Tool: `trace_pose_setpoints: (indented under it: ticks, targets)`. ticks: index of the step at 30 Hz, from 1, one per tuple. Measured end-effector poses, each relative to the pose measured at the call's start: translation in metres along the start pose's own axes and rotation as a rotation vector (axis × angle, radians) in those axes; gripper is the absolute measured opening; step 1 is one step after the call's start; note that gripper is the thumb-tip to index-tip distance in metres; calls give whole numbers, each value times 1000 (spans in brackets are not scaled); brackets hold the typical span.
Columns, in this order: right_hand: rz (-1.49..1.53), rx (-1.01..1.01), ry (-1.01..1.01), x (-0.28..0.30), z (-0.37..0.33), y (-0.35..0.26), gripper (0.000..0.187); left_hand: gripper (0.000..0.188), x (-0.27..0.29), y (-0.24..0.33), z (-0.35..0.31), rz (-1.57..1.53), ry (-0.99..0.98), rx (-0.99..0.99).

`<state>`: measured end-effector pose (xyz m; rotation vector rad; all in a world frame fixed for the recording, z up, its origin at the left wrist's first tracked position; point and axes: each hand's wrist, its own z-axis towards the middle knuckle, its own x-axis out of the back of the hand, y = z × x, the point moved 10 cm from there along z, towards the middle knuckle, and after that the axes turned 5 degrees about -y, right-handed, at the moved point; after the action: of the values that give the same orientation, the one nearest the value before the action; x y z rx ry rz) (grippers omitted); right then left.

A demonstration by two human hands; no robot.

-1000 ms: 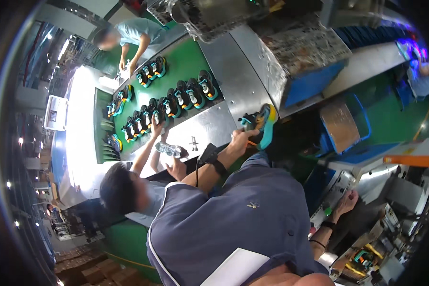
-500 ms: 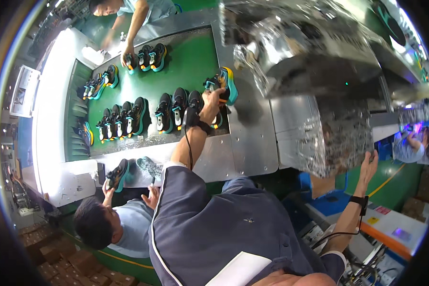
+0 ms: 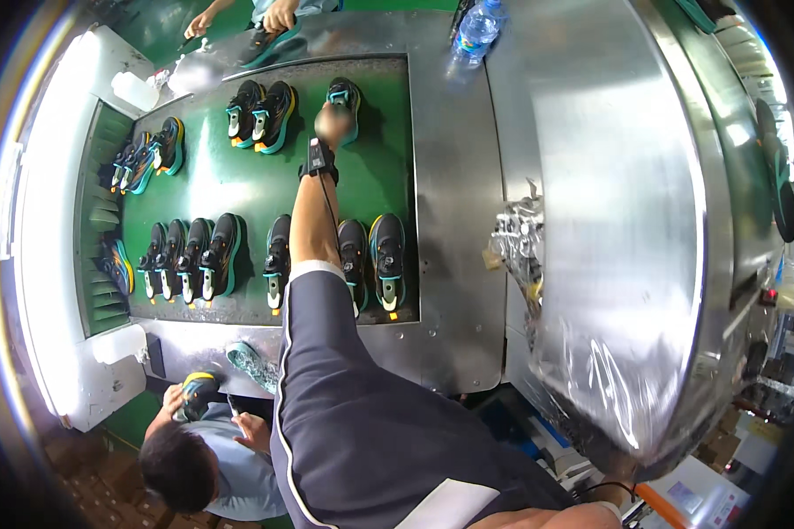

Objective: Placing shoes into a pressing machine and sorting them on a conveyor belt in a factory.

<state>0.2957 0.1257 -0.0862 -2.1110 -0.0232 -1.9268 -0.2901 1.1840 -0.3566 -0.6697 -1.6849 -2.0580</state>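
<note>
My left arm stretches forward over the green conveyor belt [image 3: 318, 189]. My left hand [image 3: 333, 125] is closed on the heel end of a black sneaker [image 3: 345, 92] with a turquoise sole; the fingers are partly blurred. That sneaker is at the far side of the belt, toe pointing away. To its left stands a pair of similar sneakers [image 3: 275, 115]. Nearer me, another sneaker [image 3: 387, 260] and its neighbours stand in a row, partly covered by my forearm. My right hand is hidden behind the large metal housing [image 3: 609, 176].
Several more sneakers [image 3: 221, 254] stand on the left belt, by a tunnel opening with green flaps [image 3: 106, 251]. A water bottle [image 3: 478, 31] rests beside the housing. Plastic film [image 3: 600, 379] hangs off it. A co-worker [image 3: 181, 463] sits front left with a shoe; another person's hands [image 3: 280, 15] work opposite.
My left hand has carried the sneaker from the belt's right edge to its far side. My right hand has passed out of sight. The co-worker opposite has moved a sneaker off the belt.
</note>
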Motion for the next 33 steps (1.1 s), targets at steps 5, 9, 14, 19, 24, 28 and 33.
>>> trace_pose_setpoints:
  ticks: [5, 9, 14, 19, 24, 28, 33]
  targets:
    - [-97, 12, 3, -10, 5, -11, 51, 52, -55, 51, 14, 109, -408, 43]
    - [-128, 101, 37, -24, 42, -62, 50, 59, 50, 132, 36, 74, -56, -296]
    - [-20, 104, 111, 4, 37, -156, 49, 43, 218, 415, 52, -90, 62, -882]
    - [192, 167, 265, 35, -5, -192, 49, 72, 180, 684, -30, 78, -281, -834]
    - [238, 89, 214, 43, 0, -193, 40, 114, 108, 759, -9, 506, -284, -858]
    - [367, 113, 271, 53, -10, -199, 38, 111, 52, 791, -14, 416, -418, -903]
    - [430, 79, 304, 62, -5, -206, 33, 97, 25, 767, 62, 426, -253, -951]
